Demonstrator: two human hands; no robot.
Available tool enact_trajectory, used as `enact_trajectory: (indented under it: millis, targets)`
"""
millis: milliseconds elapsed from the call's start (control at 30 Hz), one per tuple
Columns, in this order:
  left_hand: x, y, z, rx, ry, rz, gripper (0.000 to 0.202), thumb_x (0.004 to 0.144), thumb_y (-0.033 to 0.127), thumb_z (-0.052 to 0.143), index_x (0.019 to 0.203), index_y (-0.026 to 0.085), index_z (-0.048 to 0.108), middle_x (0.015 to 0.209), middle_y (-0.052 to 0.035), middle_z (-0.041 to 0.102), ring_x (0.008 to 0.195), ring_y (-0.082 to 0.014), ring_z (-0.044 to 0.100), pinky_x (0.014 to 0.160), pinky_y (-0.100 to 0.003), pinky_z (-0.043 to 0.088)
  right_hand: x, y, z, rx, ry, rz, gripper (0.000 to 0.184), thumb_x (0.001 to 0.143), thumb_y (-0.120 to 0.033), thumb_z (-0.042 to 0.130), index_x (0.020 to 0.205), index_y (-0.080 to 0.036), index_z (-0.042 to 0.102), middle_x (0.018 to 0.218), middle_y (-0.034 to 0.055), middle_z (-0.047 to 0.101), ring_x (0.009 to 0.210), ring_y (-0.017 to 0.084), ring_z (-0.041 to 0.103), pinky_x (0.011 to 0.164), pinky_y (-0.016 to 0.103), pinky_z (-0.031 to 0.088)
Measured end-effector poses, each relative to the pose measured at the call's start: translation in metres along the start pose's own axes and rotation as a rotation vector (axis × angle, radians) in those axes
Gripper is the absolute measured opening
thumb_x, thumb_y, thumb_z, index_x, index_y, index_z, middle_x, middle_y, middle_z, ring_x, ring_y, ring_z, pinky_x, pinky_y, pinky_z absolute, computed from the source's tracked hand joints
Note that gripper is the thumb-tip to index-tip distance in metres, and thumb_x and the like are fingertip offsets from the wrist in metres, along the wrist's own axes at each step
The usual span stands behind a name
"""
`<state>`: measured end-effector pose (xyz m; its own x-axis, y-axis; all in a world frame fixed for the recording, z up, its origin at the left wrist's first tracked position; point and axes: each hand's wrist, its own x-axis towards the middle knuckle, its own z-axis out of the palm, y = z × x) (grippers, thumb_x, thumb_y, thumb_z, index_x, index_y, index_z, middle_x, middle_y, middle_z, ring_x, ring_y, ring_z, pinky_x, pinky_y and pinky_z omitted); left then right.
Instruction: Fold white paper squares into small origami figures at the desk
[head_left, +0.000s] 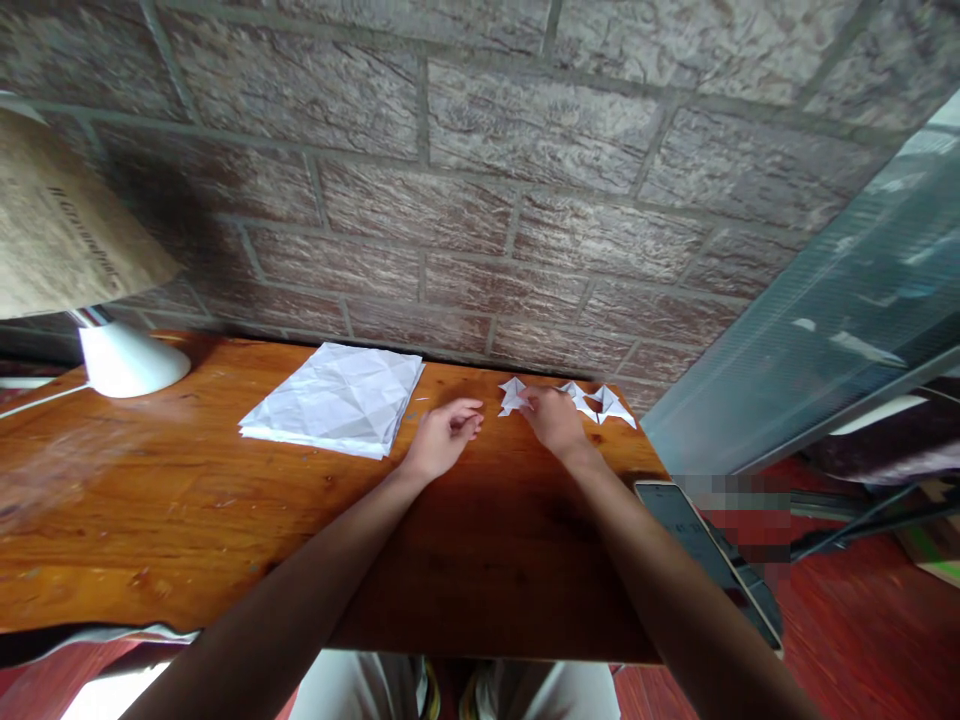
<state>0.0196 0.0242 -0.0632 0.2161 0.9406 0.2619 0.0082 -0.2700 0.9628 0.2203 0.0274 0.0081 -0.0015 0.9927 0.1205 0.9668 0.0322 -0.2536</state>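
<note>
At the back right of the wooden table, a small white folded paper shape with pointed corners is pinched at its right side by my right hand. The fingertips are partly hidden by the hand itself. Just right of that hand are more folded paper shapes, among them a pointed one near the table's edge; the hand partly covers the others. My left hand hovers over or rests on the wood with loosely curled fingers, thumb apart, holding nothing. Left of it lies a stack of creased white paper sheets.
A white-based lamp with a brown printed shade stands at the back left of the wooden table. A phone lies along the right edge, beside my right forearm. A stone-patterned wall rises directly behind the table.
</note>
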Motion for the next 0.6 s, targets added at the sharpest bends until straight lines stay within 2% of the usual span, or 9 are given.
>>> enact_trajectory:
  millis: [133, 300, 600]
  targets:
    - [0.000, 0.002, 0.001, 0.006, -0.015, -0.003, 0.033, 0.084, 0.041, 0.068, 0.106, 0.017, 0.069, 0.084, -0.0058, 0.077, 0.075, -0.0169, 0.074, 0.072, -0.031, 0.063, 0.001, 0.004, 0.005, 0.013, -0.004, 0.028, 0.022, 0.091, -0.018, 0.062, 0.110, -0.019, 0.076, 0.104, 0.0089, 0.078, 0.099, 0.020, 0.073, 0.091, 0.026, 0.050]
    - [-0.001, 0.001, 0.000, -0.008, -0.044, -0.012, 0.031, 0.084, 0.037, 0.067, 0.107, 0.016, 0.068, 0.090, -0.0073, 0.077, 0.074, -0.0164, 0.074, 0.072, -0.032, 0.063, -0.003, 0.005, 0.007, 0.006, -0.006, 0.065, 0.019, 0.092, -0.020, 0.062, 0.106, -0.022, 0.075, 0.102, 0.0059, 0.078, 0.093, 0.018, 0.073, 0.085, 0.025, 0.050]
    - [-0.001, 0.000, 0.001, -0.014, -0.041, -0.011, 0.032, 0.083, 0.041, 0.070, 0.104, 0.017, 0.068, 0.086, -0.0063, 0.076, 0.070, -0.0168, 0.073, 0.067, -0.031, 0.062, -0.008, 0.010, -0.004, -0.081, 0.070, 0.182, 0.020, 0.091, -0.026, 0.060, 0.101, -0.023, 0.078, 0.104, 0.0109, 0.077, 0.098, 0.026, 0.073, 0.084, 0.032, 0.052]
